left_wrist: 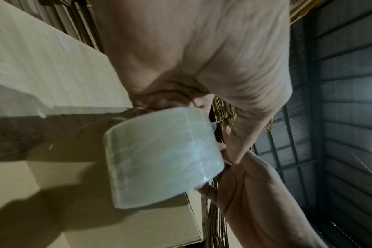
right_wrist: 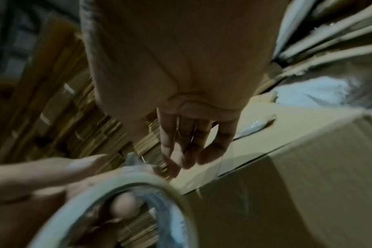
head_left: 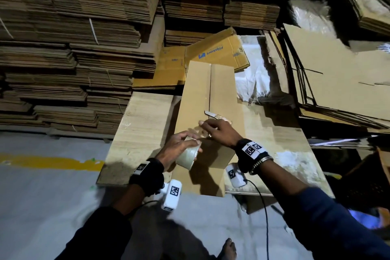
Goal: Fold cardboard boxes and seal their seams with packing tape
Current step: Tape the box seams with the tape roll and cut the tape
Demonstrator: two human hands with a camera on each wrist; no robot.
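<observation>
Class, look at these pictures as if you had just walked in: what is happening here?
A person is taping a folded cardboard box that lies on a table. The left hand grips a roll of tape over the box's near end, while the right hand pinches the loose tape end beside it. The centre seam is not yet taped. A knife lies on the box. Stacks of flat cardboard stand behind.

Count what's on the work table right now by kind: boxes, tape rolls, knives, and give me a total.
Folded-up cardboard box: 1
Roll of clear packing tape, gripped by the left hand: 1
Knife lying on the box, beyond the right hand: 1
Total: 3
</observation>
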